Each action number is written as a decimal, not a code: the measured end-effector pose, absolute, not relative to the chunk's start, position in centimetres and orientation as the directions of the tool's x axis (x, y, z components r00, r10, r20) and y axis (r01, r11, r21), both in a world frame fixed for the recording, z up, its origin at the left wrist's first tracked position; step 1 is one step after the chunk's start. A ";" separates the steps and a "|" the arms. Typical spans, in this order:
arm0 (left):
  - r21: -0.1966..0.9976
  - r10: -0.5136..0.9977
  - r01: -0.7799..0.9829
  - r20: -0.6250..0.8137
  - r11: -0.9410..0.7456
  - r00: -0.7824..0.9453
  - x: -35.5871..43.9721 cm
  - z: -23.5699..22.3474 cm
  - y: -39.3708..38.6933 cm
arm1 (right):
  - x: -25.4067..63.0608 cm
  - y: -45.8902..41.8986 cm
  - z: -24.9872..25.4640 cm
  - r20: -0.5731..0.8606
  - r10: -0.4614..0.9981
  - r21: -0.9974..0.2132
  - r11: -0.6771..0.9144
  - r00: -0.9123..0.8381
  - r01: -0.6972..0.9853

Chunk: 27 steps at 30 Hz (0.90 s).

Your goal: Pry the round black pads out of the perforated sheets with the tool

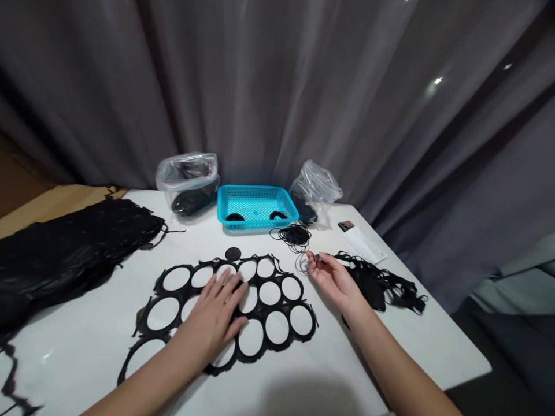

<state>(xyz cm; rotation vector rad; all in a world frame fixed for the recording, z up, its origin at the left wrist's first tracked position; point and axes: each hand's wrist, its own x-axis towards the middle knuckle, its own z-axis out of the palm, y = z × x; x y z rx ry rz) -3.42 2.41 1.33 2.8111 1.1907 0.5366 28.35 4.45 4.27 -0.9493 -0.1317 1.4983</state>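
Observation:
A black rubber-like sheet with rows of round holes lies flat on the white table. My left hand rests on it, fingers spread and holding nothing. To its right, my right hand is closed in a pinch, palm turned up. Something small and dark bluish shows at the fingertips, too small to name. A thin black ring lies beside those fingertips; whether they touch it I cannot tell. Just behind is a pile of thin black rings. A dark round disc sits at the sheet's far edge.
At the back stands a blue basket with black coils inside, between two clear plastic bags holding black items. Stacked black sheets cover the left. Black scraps lie right, near a white paper. A grey curtain hangs behind.

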 end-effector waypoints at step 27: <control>0.179 0.474 0.443 0.209 -0.879 0.855 4.2 0.6 -1.8 | 26.5 -0.9 1.6 0.121 0.991 -0.859 0.135 -0.059 0.494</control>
